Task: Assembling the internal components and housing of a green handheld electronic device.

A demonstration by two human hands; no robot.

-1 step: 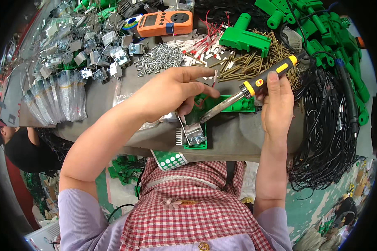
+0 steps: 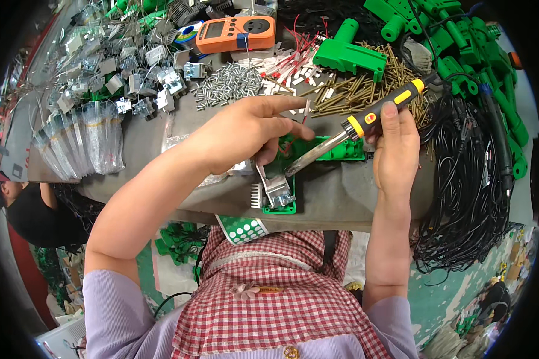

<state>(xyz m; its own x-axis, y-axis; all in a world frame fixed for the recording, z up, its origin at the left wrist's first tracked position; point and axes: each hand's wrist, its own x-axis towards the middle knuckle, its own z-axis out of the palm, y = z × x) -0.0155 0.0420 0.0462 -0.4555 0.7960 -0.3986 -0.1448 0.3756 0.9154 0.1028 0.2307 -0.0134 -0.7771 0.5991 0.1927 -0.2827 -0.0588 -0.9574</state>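
Observation:
My right hand (image 2: pixel 396 140) is closed round the black-and-yellow handle of a soldering iron (image 2: pixel 374 113). Its metal shaft slants down to the left, with the tip at a silver metal switch part (image 2: pixel 278 190) in an open green housing (image 2: pixel 286 209). Whether the tip touches the part I cannot tell. My left hand (image 2: pixel 251 128) reaches over that housing, index finger and thumb at either end of a short red wire with a white sleeve (image 2: pixel 306 112). Its other fingers curl down by the switch part, partly hidden. The green housing extends right, under the iron (image 2: pixel 347 149).
Behind lie silver screws (image 2: pixel 229 84), brass rods (image 2: pixel 365 90), red-and-white wires (image 2: pixel 287 60) and an orange multimeter (image 2: pixel 236 33). Metal switches (image 2: pixel 132 78) and clear bags (image 2: pixel 84 137) fill the left. Black cables (image 2: pixel 458 179) and green housings (image 2: pixel 461 42) crowd the right. A sticker roll (image 2: pixel 242 229) hangs at the front edge.

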